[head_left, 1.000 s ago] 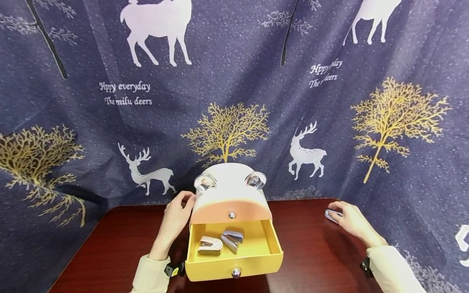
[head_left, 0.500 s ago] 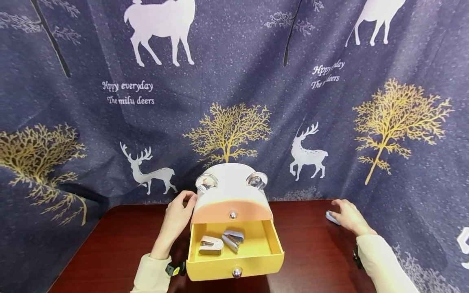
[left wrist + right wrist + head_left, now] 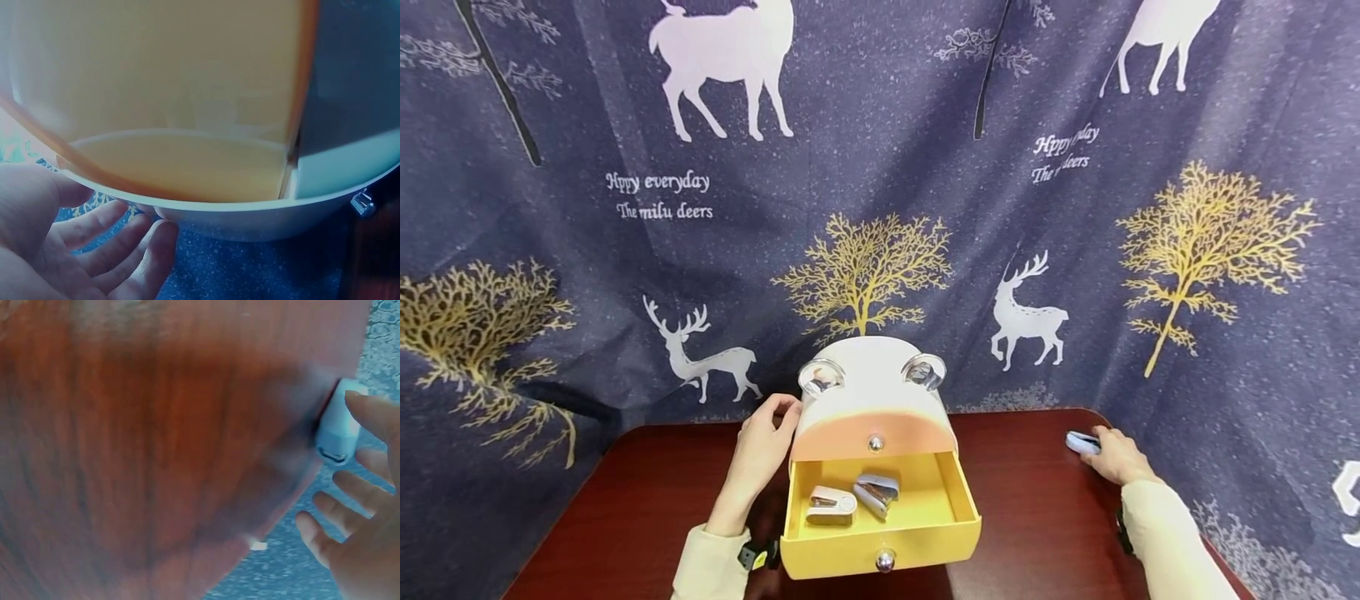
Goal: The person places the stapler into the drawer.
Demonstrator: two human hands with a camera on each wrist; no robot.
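A white drawer box with two silvery eye-like rounds stands mid-table, its yellow lower drawer pulled out. Inside lie a white mini stapler and a lavender mini stapler. My left hand is at the box's left side; in the left wrist view its loosely bent fingers reach the shell's rim. At the table's far right corner, my right hand pinches a light blue stapler at one end. The right wrist view shows the thumb against this stapler, other fingers spread.
The reddish-brown wooden table ends at a dark blue cloth printed with deer and trees, hanging behind and at the right. An orange upper drawer with a round knob sits pushed in above the yellow one.
My right hand has drawn from over the light blue stapler to its right end, and the stapler has turned slightly. The left hand stays at the box.
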